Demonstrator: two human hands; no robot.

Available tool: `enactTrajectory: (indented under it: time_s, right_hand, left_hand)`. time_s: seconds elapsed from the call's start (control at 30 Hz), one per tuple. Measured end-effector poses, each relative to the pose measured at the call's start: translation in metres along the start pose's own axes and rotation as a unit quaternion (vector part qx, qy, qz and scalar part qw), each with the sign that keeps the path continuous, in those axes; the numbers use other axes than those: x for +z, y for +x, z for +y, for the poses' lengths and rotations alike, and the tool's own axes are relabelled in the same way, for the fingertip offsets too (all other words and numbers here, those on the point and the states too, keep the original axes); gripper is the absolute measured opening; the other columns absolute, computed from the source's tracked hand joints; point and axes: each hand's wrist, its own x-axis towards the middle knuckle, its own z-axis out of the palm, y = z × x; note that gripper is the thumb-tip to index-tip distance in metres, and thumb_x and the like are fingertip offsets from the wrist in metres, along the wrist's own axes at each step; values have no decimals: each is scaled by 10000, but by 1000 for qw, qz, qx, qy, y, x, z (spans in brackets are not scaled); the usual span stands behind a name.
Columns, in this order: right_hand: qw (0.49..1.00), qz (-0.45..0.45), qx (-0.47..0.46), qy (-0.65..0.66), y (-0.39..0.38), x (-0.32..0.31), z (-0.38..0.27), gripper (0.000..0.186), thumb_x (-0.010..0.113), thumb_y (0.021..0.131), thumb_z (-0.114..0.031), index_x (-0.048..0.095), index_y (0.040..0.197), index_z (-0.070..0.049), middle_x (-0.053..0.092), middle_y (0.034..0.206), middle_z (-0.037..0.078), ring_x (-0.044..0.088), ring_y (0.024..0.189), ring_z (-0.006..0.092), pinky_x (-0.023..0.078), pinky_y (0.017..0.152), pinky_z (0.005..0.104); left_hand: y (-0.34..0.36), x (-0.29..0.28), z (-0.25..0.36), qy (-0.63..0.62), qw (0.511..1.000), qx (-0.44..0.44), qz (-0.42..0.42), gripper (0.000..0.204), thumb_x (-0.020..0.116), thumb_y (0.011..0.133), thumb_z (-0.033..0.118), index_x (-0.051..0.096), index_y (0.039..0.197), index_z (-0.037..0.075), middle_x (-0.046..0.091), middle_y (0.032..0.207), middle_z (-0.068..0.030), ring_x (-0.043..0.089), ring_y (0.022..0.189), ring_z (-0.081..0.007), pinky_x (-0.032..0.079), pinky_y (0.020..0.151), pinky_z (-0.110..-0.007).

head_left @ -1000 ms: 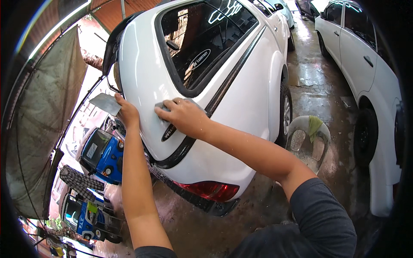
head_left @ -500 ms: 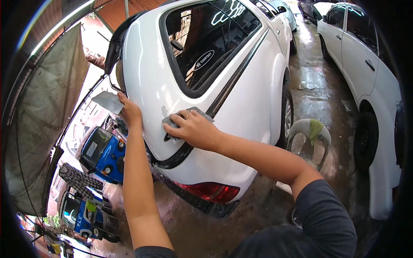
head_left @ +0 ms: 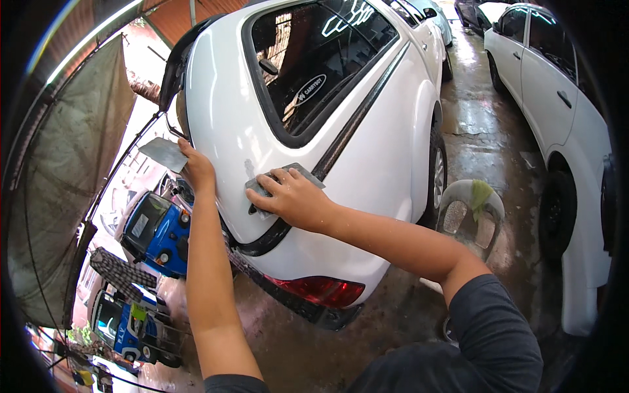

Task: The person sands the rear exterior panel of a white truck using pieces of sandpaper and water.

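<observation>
My left hand (head_left: 198, 171), at the rear edge of a white vehicle (head_left: 226, 85), pinches a thin, flat grey sheet (head_left: 164, 154) between thumb and fingers. The sheet sticks out to the left, off the bodywork. On the white rear corner panel, my right hand (head_left: 291, 196) presses a flat grey rectangular piece (head_left: 308, 174), its fingers bent over it. Part of that piece is hidden under the palm. Beside it, a small grey smear (head_left: 249, 168) marks the paint. A dark trim strip (head_left: 265, 241) runs just below this hand.
Below the panel is a red tail light (head_left: 321, 290). A plastic chair (head_left: 468, 209) with a green cloth (head_left: 481, 195) stands by the rear wheel. Another white vehicle (head_left: 544, 85) is parked to the right across the wet floor. Blue vehicles (head_left: 160, 229) and a hanging tarp (head_left: 72, 177) are at left.
The right hand and its grey piece have shifted very slightly leftward on the panel. The left hand stays almost in place with its sheet.
</observation>
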Motion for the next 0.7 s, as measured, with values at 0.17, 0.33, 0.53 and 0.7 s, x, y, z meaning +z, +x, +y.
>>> enactTrajectory:
  time_s: [0.17,0.33,0.53,0.7]
  right_hand:
    - [1000,6,4,-14,13,3,8,395,615,872,-164,588,1267,-167,627,1205,157,655,1055,362,561,802,482]
    - [999,23,-22,-10,7,2,2,389,613,869,-151,594,1257,-161,628,1195,153,655,1051,359,558,808,472]
    - [999,-27,-23,26,9,0,12,427,601,884,-119,566,1306,-172,586,1277,144,613,1137,347,525,928,471]
    - [996,-40,-75,-19,0,-6,35,446,603,883,-113,556,1319,-193,578,1291,144,602,1177,345,518,960,479]
  left_hand:
    - [-2,3,1,-1,1000,0,4,538,306,1114,331,617,1136,-108,653,1148,-326,599,1071,-481,447,929,-523]
    - [6,7,-30,29,998,60,24,537,309,1115,335,613,1146,-107,653,1140,-329,595,1073,-482,439,928,-531]
    - [10,2,-32,25,999,1,-25,555,310,1115,348,597,1166,-125,635,1160,-352,582,1088,-497,443,933,-526]
    - [-2,4,6,-15,1000,-9,2,547,325,1113,340,593,1168,-133,642,1147,-354,588,1079,-500,455,938,-517]
